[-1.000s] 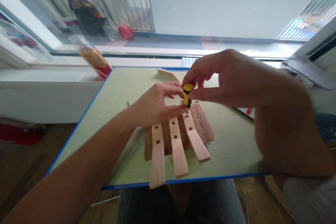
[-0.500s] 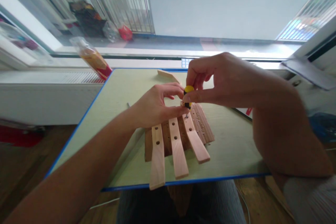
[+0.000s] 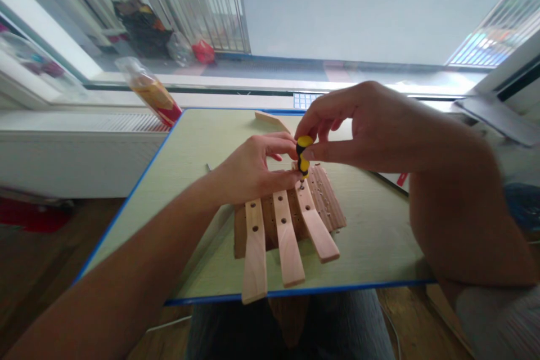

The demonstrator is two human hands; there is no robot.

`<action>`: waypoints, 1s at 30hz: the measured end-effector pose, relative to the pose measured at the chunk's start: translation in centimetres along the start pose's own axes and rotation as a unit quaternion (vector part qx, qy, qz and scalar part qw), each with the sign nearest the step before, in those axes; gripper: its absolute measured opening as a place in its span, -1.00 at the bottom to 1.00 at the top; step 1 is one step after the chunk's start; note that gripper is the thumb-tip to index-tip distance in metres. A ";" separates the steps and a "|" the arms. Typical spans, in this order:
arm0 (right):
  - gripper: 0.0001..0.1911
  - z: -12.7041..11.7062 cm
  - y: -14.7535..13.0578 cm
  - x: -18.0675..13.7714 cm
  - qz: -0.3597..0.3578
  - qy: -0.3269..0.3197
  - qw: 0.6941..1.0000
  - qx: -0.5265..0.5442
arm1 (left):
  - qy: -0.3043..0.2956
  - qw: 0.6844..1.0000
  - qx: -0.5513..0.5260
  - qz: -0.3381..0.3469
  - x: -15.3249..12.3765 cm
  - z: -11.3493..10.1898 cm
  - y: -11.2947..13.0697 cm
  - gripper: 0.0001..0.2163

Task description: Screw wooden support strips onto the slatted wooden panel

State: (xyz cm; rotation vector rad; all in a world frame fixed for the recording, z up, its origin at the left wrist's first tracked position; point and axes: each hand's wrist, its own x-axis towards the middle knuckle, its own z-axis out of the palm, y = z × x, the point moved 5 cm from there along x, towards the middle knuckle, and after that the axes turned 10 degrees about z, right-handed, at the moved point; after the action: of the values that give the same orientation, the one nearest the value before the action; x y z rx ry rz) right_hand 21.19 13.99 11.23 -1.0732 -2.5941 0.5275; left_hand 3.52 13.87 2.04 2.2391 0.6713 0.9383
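Note:
My right hand [image 3: 371,126] grips the handle of a short yellow-and-black screwdriver [image 3: 304,162] between thumb and fingers. The screwdriver stands nearly upright, its tip at a screw [image 3: 301,186] in the right wooden slat [image 3: 320,236]. My left hand [image 3: 255,166] is closed around the screwdriver's lower part, thumb in front and fingers behind. Two more angled slats, a middle one [image 3: 292,261] and a left one [image 3: 254,267], lie side by side with two dark holes each. All three rest across a brown grooved board [image 3: 331,208]; my left hand hides their far ends.
The pale table [image 3: 202,140] has a blue edge. Another wooden piece [image 3: 270,118] lies at its back. A bottle with a red-and-yellow label [image 3: 156,98] leans at the back left, beside the radiator [image 3: 76,152]. A window [image 3: 337,11] stands behind.
My right thumb and fingers have shifted slightly on the screwdriver's handle, showing more of its yellow lower part. The slats and board stay in place; the view moved a little.

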 end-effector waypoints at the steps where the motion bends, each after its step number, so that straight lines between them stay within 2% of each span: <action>1: -0.88 0.0 0.0 0.0 0.007 0.000 1.000 -0.001 | 0.002 1.000 -0.003 -0.003 0.0 0.0 -0.1 -0.78; 7: -0.89 0.0 -0.2 0.0 0.042 0.005 0.999 -0.001 | 0.008 0.999 -0.021 -0.023 0.0 0.2 -0.1 -0.72; 11: -0.83 0.2 -0.3 0.1 0.043 0.009 0.999 0.002 | 0.008 1.000 -0.020 -0.022 0.1 0.2 0.0 -0.73; 18: -0.85 0.4 -0.2 0.3 0.031 0.030 0.999 0.003 | 0.008 0.999 -0.022 -0.023 0.2 0.1 0.2 -0.70; 22: -0.82 0.2 0.1 0.2 0.025 0.011 1.000 0.000 | 0.002 1.000 -0.015 -0.021 0.3 0.1 0.3 -0.72; 25: -0.87 -0.1 -0.2 -0.1 -0.007 -0.012 1.000 0.004 | 0.004 1.000 -0.005 -0.020 0.3 0.1 0.3 -0.76; 30: -0.80 -0.2 -0.7 -0.4 -0.018 -0.021 0.999 0.020 | 0.003 1.000 0.000 -0.022 0.1 0.0 0.1 -0.77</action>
State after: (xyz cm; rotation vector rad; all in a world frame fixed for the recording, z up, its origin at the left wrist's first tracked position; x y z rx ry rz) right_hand 21.15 13.29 11.63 -1.0104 -2.6224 0.5954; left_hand 3.64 13.87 2.13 2.2147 0.7199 0.9236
